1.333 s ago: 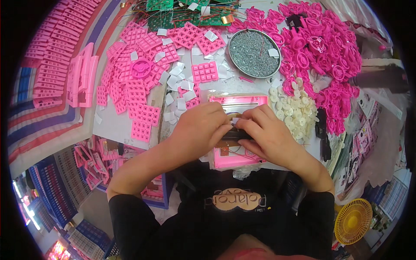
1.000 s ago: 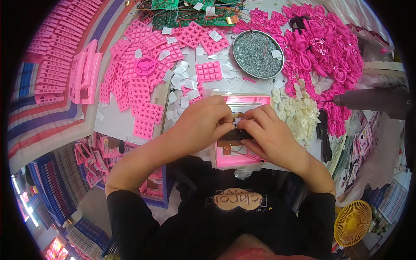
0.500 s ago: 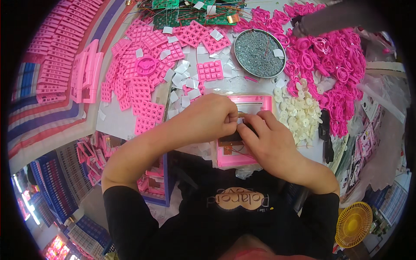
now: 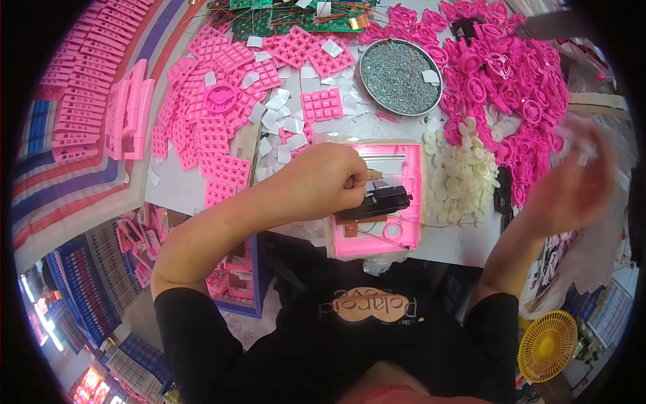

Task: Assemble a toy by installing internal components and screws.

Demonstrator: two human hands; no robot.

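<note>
So the pink casing (image 4: 410, 232) lies open on the bench (image 4: 447, 249), right by the near edge, with some crinkly clear plastic (image 4: 379, 265) poking out from under it. Sitting across the middle of it at a bit of a slant is a black block (image 4: 385, 199), with a flat brown piece (image 4: 367, 227) showing just below it and a few thin wires running out toward the right.

The left hand (image 4: 353, 182) is right at the block's left end, fingers curled in with the thumb close up against them. The fingertips are tucked out of sight, so I honestly can't tell if they're clamped on the block or just resting there. The right hand (image 4: 577, 182) is well apart from the casing, out past the right side of the bench. It's super blurry, so no idea if its fingers are apart or together, or whether there's anything in them.

Around all that: a heap of pink keypads (image 4: 219, 138) to the left, white paper scraps (image 4: 276, 118) scattered beside it, and one lone keypad (image 4: 321, 104) just beyond the casing. A round dish (image 4: 363, 87) full of small metal screws (image 4: 398, 74) sits further back, near some green circuit boards (image 4: 269, 25). Over on the right there's a spread of cream discs (image 4: 464, 178) next to a big pile of magenta ring parts (image 4: 521, 101).
</note>
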